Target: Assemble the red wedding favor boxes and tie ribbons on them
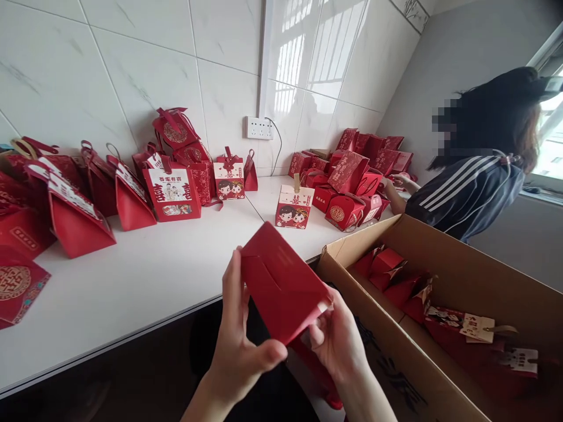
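Note:
A flat, folded red paper box (281, 284) is held up between both my hands in front of the white counter's edge (132, 334). My left hand (240, 346) grips its left side, fingers behind and thumb along the lower edge. My right hand (338, 340) pinches the lower right corner, where a pale flap shows. The box is tilted, upper end toward the counter.
Several red gift boxes and bags (171, 190) stand along the tiled wall, and one small box (294, 206) stands alone. An open cardboard carton (440, 305) of flat red boxes sits at right. Another person (479, 170) in a striped jacket works at a far pile (352, 181).

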`<state>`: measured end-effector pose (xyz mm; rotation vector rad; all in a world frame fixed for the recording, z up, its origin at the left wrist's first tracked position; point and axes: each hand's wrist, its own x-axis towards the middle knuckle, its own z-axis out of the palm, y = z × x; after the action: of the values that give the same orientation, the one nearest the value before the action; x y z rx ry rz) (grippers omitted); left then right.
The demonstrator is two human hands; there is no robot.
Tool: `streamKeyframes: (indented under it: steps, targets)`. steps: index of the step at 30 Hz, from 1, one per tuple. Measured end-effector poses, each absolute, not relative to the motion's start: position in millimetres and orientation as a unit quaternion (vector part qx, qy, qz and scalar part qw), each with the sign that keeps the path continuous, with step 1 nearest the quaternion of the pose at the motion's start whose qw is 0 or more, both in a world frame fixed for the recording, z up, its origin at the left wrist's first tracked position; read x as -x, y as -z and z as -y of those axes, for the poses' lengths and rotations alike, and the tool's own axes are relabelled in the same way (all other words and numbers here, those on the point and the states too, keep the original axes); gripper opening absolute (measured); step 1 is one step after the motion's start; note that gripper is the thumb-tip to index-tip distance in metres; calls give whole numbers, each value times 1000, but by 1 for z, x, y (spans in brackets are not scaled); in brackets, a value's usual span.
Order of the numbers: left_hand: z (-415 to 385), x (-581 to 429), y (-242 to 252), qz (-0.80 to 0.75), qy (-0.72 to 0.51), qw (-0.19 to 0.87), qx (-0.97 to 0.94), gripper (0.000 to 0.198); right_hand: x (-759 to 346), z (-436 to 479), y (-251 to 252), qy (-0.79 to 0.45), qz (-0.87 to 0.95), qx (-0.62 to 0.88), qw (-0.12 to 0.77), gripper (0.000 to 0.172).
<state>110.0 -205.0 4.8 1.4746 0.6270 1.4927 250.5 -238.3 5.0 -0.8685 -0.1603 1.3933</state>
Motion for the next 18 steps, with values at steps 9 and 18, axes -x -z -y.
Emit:
streamKeyframes:
  steps: [9,18]
  targets:
    - [199,-137,-14,-279,-530,695,-397,71,-268,246,-40,-487,162,490,704,34]
    - [205,-140,-12,-227,-545,616,-522,52,-315,236,-34,-424,222,485,732,19]
